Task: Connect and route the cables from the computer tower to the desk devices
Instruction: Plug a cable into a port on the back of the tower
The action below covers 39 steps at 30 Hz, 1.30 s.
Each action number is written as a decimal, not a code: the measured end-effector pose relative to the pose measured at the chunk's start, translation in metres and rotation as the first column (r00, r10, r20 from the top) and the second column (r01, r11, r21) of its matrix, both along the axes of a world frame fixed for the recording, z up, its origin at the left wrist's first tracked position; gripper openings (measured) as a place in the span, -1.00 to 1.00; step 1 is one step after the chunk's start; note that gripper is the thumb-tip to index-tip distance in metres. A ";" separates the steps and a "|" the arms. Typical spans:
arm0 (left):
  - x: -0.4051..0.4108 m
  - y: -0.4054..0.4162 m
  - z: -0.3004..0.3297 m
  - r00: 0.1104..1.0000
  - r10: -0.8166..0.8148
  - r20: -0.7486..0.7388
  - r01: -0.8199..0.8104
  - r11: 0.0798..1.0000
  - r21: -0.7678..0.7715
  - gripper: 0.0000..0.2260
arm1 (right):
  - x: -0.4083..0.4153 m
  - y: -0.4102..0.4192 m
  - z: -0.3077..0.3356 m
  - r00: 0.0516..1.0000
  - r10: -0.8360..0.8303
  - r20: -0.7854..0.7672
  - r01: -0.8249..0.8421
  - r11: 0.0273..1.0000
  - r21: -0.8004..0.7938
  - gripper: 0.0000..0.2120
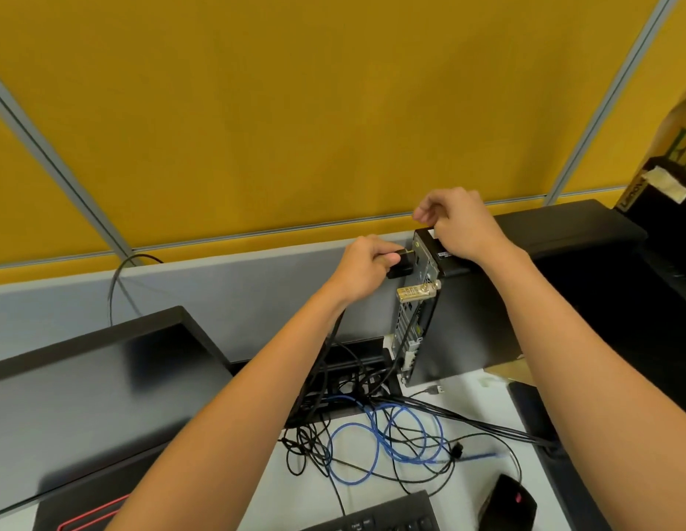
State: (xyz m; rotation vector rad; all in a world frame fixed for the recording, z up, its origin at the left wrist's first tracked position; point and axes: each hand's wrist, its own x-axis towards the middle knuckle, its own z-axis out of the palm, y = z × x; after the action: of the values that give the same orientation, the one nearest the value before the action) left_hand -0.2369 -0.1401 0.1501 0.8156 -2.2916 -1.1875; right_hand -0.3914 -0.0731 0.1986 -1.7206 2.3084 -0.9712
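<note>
Black plug (516,263) against upright tower's (468,323) rear

1. Computer tower (464,323) stands upright near the rear edge of the surface (372,480), against the partition (257,285).
2. Monitor (104,389) sits left of the tower, toward the left edge.
3. Loose cables (387,442) lie on the surface between monitor and tower, in front of both.
4. Keyboard (387,515) is at the front edge; mouse (510,503) is just right of it.
5. Padlock (418,292) hangs on the tower's rear panel.
</note>
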 end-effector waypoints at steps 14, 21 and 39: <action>0.004 0.013 -0.006 0.989 0.135 -0.062 -0.137 0.990 -0.037 -0.82 | 0.002 0.004 -0.004 0.994 -0.105 0.016 0.105 0.994 0.005 -0.64; -0.001 0.016 -0.007 0.991 0.132 -0.025 -0.134 0.969 -0.207 -0.82 | 0.002 -0.001 -0.006 0.993 -0.118 -0.024 0.118 0.993 0.024 -0.65; -0.005 0.025 0.014 0.993 0.118 0.012 -0.113 0.971 -0.209 -0.87 | 0.007 -0.001 -0.005 0.991 -0.096 -0.092 0.104 0.991 0.086 -0.66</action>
State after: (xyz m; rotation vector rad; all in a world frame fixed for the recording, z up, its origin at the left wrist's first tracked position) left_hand -0.2419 -0.1149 0.1638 0.8748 -2.3059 -0.8737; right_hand -0.3849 -0.0744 0.1931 -1.6591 2.4740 -0.8069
